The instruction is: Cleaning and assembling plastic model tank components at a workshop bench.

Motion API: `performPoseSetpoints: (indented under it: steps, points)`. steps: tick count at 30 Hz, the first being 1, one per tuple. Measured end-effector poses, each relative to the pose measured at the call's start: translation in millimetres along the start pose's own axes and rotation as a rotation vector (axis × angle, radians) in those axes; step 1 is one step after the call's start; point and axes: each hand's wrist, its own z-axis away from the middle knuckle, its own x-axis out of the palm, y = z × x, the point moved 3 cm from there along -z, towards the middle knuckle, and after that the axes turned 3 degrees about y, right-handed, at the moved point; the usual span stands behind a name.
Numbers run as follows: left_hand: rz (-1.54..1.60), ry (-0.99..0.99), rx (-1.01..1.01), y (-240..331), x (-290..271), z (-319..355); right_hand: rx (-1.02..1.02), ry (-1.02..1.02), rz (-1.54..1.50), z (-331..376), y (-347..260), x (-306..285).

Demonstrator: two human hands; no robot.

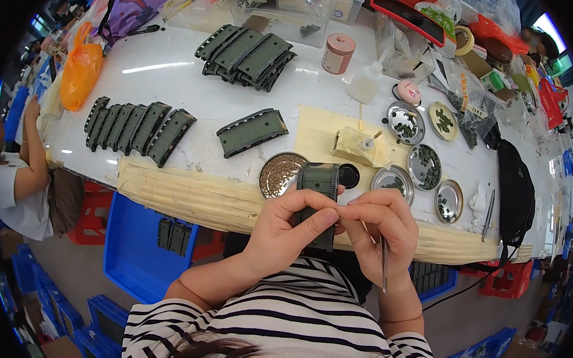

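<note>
A dark green, curved, ribbed plastic-looking part is held upright at the table's front edge by my left hand, whose thumb and fingers close on its side. My right hand has its thumb and index finger pinched at the same part, beside my left fingertips. Whatever tiny piece may be between those fingertips cannot be made out. Metal tweezers are tucked in my right hand, pointing down. Just beyond lie a round dish of brown granules and a small black round container.
Similar green parts stand in a row at left, in a stack farther back, and singly. Metal dishes with small green pieces sit at right, near a taped block. A blue bin is below left.
</note>
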Motion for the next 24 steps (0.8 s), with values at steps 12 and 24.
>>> performPoseSetpoints:
  steps: [12, 24]
  points:
    - [-0.287, -0.064, 0.242, 5.6, 0.8, 6.4, -0.281, 0.106, 0.294, -19.6, -7.8, -15.5]
    - [-0.665, -0.03, 0.419, 11.9, 4.1, 6.7, -0.471, -0.077, 0.503, -20.5, -8.3, -20.1]
